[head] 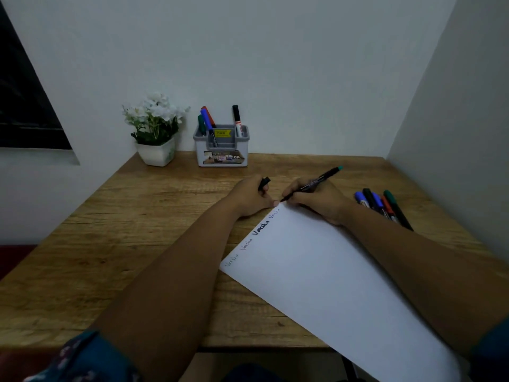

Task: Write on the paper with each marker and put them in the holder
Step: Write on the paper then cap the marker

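While left hand (pixel 252 194) pinches cap (pixel 265 183), right hand (pixel 316 198) grips marker (pixel 316 183).

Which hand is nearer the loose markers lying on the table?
Right. The right hand, holding a pen, sits just left of the loose markers; the left hand, gripping a cap, is farther left.

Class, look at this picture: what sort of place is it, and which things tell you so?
Probably a small writing desk in a room corner, at home or in an office: a wooden table against plain walls, a marker holder and a potted white flower plant.
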A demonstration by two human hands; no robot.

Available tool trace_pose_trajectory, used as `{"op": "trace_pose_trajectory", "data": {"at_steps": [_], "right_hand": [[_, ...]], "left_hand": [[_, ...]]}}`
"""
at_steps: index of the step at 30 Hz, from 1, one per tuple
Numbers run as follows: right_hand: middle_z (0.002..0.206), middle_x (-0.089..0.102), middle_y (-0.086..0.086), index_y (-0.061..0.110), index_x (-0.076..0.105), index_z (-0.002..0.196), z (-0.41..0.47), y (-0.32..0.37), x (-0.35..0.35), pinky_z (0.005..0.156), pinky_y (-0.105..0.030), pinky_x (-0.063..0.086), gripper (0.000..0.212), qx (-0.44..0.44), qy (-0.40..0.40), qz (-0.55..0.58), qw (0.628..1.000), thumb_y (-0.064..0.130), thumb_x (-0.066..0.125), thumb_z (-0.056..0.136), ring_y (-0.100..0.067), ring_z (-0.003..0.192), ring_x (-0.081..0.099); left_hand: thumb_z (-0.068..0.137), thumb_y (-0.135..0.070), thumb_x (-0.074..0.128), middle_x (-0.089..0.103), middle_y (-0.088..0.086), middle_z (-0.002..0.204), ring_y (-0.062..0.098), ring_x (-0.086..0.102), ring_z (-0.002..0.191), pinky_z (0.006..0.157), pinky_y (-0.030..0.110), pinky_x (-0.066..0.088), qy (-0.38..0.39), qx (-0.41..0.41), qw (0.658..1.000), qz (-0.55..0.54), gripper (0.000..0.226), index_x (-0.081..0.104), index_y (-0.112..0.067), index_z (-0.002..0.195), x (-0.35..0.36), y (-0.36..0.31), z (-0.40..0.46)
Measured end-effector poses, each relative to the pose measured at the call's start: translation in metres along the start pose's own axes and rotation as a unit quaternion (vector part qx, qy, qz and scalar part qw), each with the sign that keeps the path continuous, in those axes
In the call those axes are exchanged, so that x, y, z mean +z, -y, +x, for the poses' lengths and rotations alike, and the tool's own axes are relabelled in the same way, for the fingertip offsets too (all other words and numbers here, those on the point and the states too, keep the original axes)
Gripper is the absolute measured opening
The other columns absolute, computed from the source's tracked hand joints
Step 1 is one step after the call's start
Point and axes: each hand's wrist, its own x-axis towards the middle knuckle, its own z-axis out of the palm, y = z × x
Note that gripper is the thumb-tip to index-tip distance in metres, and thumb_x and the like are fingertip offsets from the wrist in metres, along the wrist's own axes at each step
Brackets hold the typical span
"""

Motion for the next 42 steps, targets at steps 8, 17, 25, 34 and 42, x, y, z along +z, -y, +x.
{"op": "trace_pose_trajectory", "data": {"at_steps": [8,17,25,34,42], "right_hand": [[0.082,0.074,-0.002,0.022,0.076,0.078,0.0028,-0.0038,0.0037,0.084,-0.045,0.057,0.013,-0.072,0.002,-0.115,0.991,0.012,0.069,0.081,-0.020,0.083,0.069],[0.086,0.075,0.001,0.019,0.076,0.082,0.0030,-0.0021,0.0029,0.086,-0.038,0.055,0.009,-0.056,0.003,-0.120,0.991,0.013,0.069,0.083,-0.014,0.087,0.068],[0.083,0.074,0.000,0.017,0.074,0.080,0.0046,-0.0025,0.0019,0.084,-0.035,0.053,0.010,-0.056,-0.009,-0.105,0.993,0.011,0.068,0.083,-0.010,0.081,0.067],[0.083,0.074,-0.001,0.017,0.075,0.079,0.0046,-0.0036,0.0006,0.084,-0.038,0.054,0.011,-0.055,-0.020,-0.113,0.992,0.011,0.067,0.083,-0.013,0.084,0.068],[0.084,0.074,-0.001,0.017,0.075,0.081,0.0042,-0.0016,0.0009,0.082,-0.035,0.054,0.007,-0.060,-0.008,-0.143,0.988,0.012,0.070,0.082,-0.016,0.085,0.068]], "left_hand": [[0.080,-0.019,0.077,0.064,0.004,0.096,0.024,0.064,0.099,0.090,0.043,0.052,-0.002,-0.002,1.000,-0.005,0.029,0.049,-0.024,0.085,0.0008,0.0021,0.0041],[0.078,-0.021,0.079,0.067,0.006,0.099,0.022,0.065,0.096,0.090,0.042,0.052,-0.001,-0.007,1.000,-0.003,0.032,0.048,-0.025,0.085,0.0000,-0.0008,0.0018],[0.077,-0.022,0.080,0.066,0.006,0.102,0.023,0.064,0.098,0.090,0.040,0.052,0.000,-0.012,1.000,-0.008,0.033,0.048,-0.024,0.086,-0.0002,-0.0025,0.0006],[0.077,-0.023,0.080,0.066,0.007,0.102,0.024,0.064,0.098,0.092,0.043,0.051,-0.004,-0.016,1.000,-0.009,0.033,0.047,-0.026,0.084,-0.0005,-0.0031,-0.0002],[0.076,-0.023,0.081,0.067,0.009,0.103,0.024,0.064,0.098,0.089,0.041,0.052,0.000,-0.017,1.000,-0.014,0.034,0.050,-0.020,0.091,-0.0001,-0.0026,-0.0003]]}}
